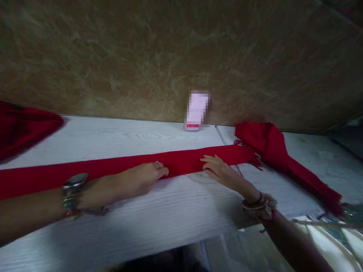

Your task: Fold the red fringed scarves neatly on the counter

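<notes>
A long red scarf point(181, 161) with a fringed right end lies flat across the table, running out of view at the left. My left hand point(149, 176) rests on its middle, fingers curled down at the near edge; the fingertips are hidden. There is a ring on one finger and a watch on that wrist. Farther right, my right hand point(219, 170) touches the same scarf with its fingers stretched out and apart. Beyond it, a second red fringed cloth point(276, 147) lies bunched and folded, close to the scarf's fringe.
The white wood-grain table point(113, 132) meets a brown marbled wall point(127, 56) at the back. A pale pink phone-like object point(197, 109), blurred out, leans against the wall. Dark red cloth point(22, 130) lies at the far left. The table's front edge shows below my hands.
</notes>
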{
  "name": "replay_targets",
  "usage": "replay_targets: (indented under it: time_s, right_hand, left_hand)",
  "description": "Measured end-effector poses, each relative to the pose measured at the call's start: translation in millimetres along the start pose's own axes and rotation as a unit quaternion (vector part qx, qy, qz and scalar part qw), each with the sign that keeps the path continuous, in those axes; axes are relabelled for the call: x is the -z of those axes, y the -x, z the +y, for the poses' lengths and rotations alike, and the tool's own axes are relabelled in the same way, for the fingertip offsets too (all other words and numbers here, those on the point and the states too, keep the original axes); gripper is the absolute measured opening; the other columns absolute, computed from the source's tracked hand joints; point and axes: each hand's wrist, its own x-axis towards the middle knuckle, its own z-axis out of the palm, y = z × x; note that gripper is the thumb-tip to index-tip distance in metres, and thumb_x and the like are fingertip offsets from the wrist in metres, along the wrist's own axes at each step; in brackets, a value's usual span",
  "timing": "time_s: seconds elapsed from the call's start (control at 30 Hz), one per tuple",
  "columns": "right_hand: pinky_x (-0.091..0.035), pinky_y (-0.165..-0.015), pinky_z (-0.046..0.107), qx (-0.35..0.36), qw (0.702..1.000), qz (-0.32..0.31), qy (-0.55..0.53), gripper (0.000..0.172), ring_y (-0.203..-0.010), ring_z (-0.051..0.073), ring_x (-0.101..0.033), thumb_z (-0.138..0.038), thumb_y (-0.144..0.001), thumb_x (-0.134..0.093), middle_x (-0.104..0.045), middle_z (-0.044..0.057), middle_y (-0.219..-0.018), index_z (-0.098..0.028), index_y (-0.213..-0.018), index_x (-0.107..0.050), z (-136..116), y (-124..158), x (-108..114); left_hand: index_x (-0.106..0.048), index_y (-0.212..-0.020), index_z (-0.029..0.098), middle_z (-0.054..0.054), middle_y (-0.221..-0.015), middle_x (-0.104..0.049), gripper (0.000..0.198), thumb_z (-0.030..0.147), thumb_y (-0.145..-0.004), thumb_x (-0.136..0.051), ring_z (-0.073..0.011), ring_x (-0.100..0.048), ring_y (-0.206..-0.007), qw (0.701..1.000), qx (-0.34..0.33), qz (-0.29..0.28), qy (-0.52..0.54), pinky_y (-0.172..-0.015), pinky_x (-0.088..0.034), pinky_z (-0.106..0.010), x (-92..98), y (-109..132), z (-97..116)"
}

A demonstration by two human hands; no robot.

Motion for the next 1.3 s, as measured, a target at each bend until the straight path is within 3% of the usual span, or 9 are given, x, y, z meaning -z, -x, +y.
replay_targets:
  time_s: [0.13,0.27,0.37,0.5,0.6,0.73,0.93,1.1,1.3]
  right_hand:
    - [-0.029,-0.099,0.051,-0.028,0.998,0.051,0.002,0.021,-0.117,0.023,-0.045,-0.025,-0.085,-0.043,-0.057,0.012,-0.117,-0.019,-0.096,-0.059,1,-14,0]
    - [-0.024,-0.101,0.054,-0.056,0.996,0.042,0.060,0.042,-0.128,0.027,-0.029,-0.035,-0.087,-0.039,-0.041,0.013,-0.134,-0.018,-0.125,-0.044,-2,-27,-10]
    - [-0.023,-0.100,0.057,-0.060,0.995,-0.018,0.082,0.050,-0.130,0.029,-0.023,-0.040,-0.087,-0.037,-0.033,0.011,-0.139,-0.020,-0.133,-0.034,3,-29,-14]
    - [-0.026,-0.099,0.054,-0.090,0.993,-0.044,0.067,0.051,-0.125,0.028,-0.031,-0.040,-0.086,-0.040,-0.039,0.013,-0.135,-0.017,-0.131,-0.036,31,-29,-3]
    - [-0.035,-0.095,0.045,-0.083,0.993,-0.074,0.043,0.039,-0.111,0.024,-0.047,-0.033,-0.085,-0.045,-0.053,0.014,-0.119,-0.015,-0.119,-0.050,58,-34,15]
    - [-0.042,-0.087,0.037,-0.076,0.989,-0.125,0.028,0.026,-0.096,0.022,-0.054,-0.028,-0.080,-0.052,-0.060,0.013,-0.101,-0.013,-0.100,-0.059,78,-43,35]
    - [-0.044,-0.075,0.032,-0.113,0.976,-0.183,0.025,0.021,-0.083,0.021,-0.055,-0.027,-0.072,-0.059,-0.060,0.012,-0.091,-0.012,-0.086,-0.059,76,-53,46]
    - [-0.044,-0.076,0.031,-0.132,0.967,-0.217,-0.018,0.025,-0.084,0.021,-0.058,-0.028,-0.072,-0.057,-0.064,0.009,-0.093,-0.014,-0.092,-0.060,75,-55,54]
    - [-0.044,-0.075,0.031,-0.120,0.978,-0.170,-0.017,0.020,-0.081,0.022,-0.060,-0.031,-0.070,-0.058,-0.067,0.007,-0.087,-0.016,-0.082,-0.066,70,-54,71]
  left_hand:
    - [-0.057,-0.103,0.017,-0.008,-0.098,-0.062,0.026,0.021,-0.087,-0.038,-0.0174,-0.057,-0.085,0.999,0.023,0.016,-0.030,-0.076,-0.045,-0.029,15.5,-16,8]
    - [-0.046,-0.123,0.020,-0.009,-0.130,-0.045,0.038,0.035,-0.089,-0.038,-0.0220,-0.040,-0.118,0.995,-0.049,0.060,-0.056,-0.099,-0.029,-0.037,6.7,-32,-5]
    - [-0.030,-0.134,0.026,-0.004,-0.142,-0.028,0.047,0.041,-0.089,-0.036,-0.0209,-0.019,-0.131,0.991,-0.124,0.013,-0.051,-0.106,-0.011,-0.040,-2.2,-37,-16]
    - [-0.024,-0.137,0.026,-0.003,-0.144,-0.021,0.050,0.042,-0.090,-0.032,-0.0203,-0.012,-0.133,0.990,-0.129,-0.037,-0.043,-0.107,-0.003,-0.041,-2.0,-35,-17]
    - [-0.025,-0.136,0.027,-0.002,-0.145,-0.019,0.049,0.042,-0.090,-0.032,-0.0212,-0.010,-0.133,0.991,-0.124,-0.043,-0.038,-0.107,-0.003,-0.041,0.0,-34,-17]
    - [-0.030,-0.135,0.028,-0.001,-0.144,-0.021,0.046,0.041,-0.090,-0.033,-0.0211,-0.011,-0.133,0.991,-0.124,-0.032,-0.031,-0.107,-0.005,-0.041,-0.3,-36,-17]
    - [-0.031,-0.134,0.025,-0.003,-0.144,-0.022,0.046,0.041,-0.091,-0.032,-0.0208,-0.012,-0.133,0.992,-0.110,-0.045,-0.040,-0.107,-0.005,-0.041,3.6,-34,-14]
    - [-0.031,-0.134,0.027,-0.003,-0.144,-0.022,0.046,0.041,-0.090,-0.034,-0.0203,-0.013,-0.133,0.994,-0.104,-0.036,-0.025,-0.108,-0.007,-0.041,5.8,-24,-17]
    - [-0.041,-0.128,0.023,-0.004,-0.135,-0.041,0.039,0.033,-0.091,-0.033,-0.0180,-0.033,-0.125,0.996,-0.056,0.015,0.067,-0.105,-0.021,-0.036,8.7,-29,-17]
